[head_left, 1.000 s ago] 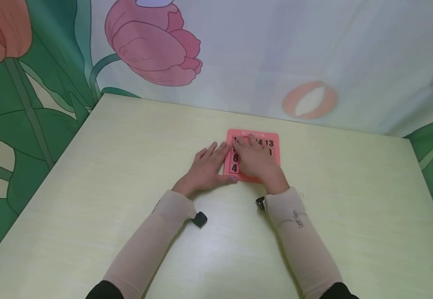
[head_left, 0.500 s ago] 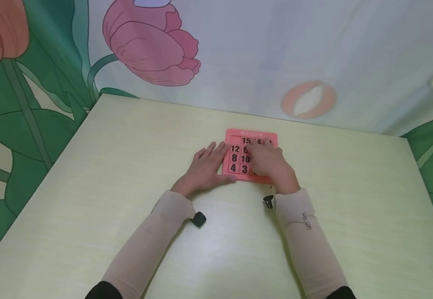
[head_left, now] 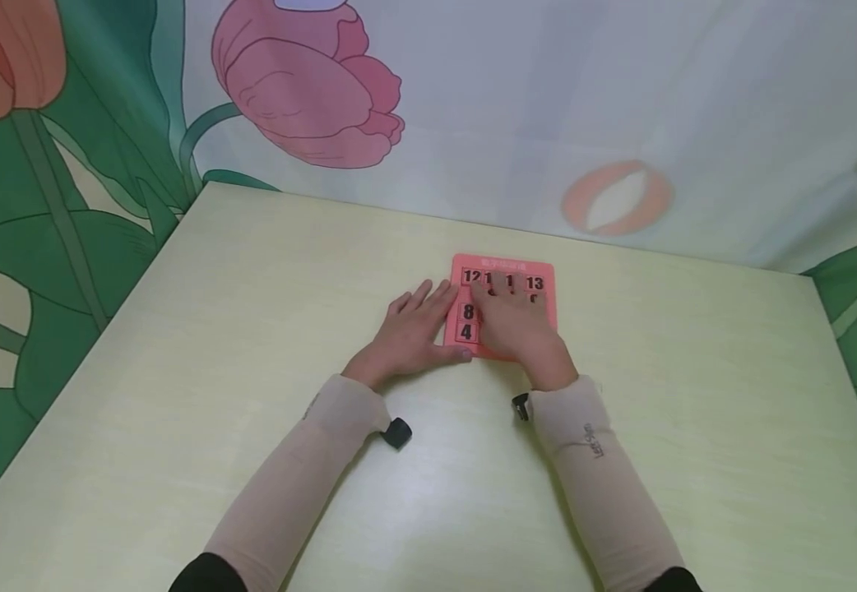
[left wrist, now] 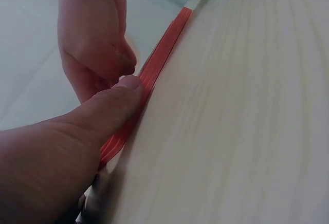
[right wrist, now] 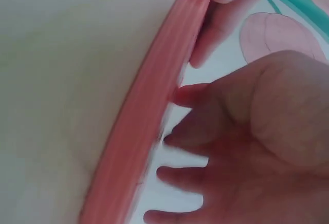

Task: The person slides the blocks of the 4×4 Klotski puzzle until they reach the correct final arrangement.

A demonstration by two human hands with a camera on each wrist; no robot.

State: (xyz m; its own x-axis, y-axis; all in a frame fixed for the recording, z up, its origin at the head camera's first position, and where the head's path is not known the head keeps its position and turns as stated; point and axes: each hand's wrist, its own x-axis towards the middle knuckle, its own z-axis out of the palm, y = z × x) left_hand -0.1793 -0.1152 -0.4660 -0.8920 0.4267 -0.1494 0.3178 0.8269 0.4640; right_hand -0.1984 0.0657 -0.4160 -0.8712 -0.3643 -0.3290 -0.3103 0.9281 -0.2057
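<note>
A pink number slide puzzle (head_left: 466, 321) lies flat on the table, its black-numbered tiles partly hidden by a hand. Tiles 12, 13, 8 and 4 show in the head view. My left hand (head_left: 408, 339) braces the puzzle at its near left corner, straight fingers along the left side. In the left wrist view its thumb (left wrist: 108, 106) presses on the puzzle's ridged side (left wrist: 167, 49). Spread over the tiles is my right hand (head_left: 513, 322), fingers pointing away from me. The right wrist view shows its fingertips (right wrist: 177, 175) right at the puzzle's top face.
The pale wood-grain table (head_left: 695, 395) extends around the puzzle. Behind it hangs a light cloth (head_left: 488, 107) printed with tulips and leaves. A small dark device (head_left: 397, 433) sits at the left cuff, and another (head_left: 521, 406) at the right cuff.
My right hand shifted right, then back left over the tiles. The 12 tile has moved up from the second row into the vacant top left space. My left hand stays put.
</note>
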